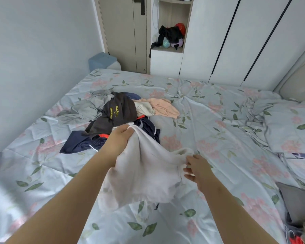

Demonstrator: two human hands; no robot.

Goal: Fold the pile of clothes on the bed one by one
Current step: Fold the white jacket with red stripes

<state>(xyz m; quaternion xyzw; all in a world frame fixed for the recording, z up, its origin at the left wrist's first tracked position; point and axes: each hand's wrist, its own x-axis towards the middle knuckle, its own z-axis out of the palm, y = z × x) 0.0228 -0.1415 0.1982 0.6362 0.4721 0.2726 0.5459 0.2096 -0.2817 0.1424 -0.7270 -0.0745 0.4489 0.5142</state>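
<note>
A white garment (148, 173) hangs above the bed (209, 120) in front of me. My left hand (121, 140) grips its top edge, fingers curled round the cloth. My right hand (197, 169) touches the garment's right side, and its fingertips look pinched into the fabric. Behind lies the pile of clothes (118, 117): a dark brown shirt with yellow print (116, 111), a grey piece (84, 108), a navy garment with orange and white trim (81, 141), a beige one and a peach one (164, 107).
The bed has a pale blue floral sheet. A pillow (289, 124) lies at the right. A wall runs along the left, white wardrobes (236, 41) and a door stand beyond the foot. Dark and grey items (298, 205) sit at the lower right edge.
</note>
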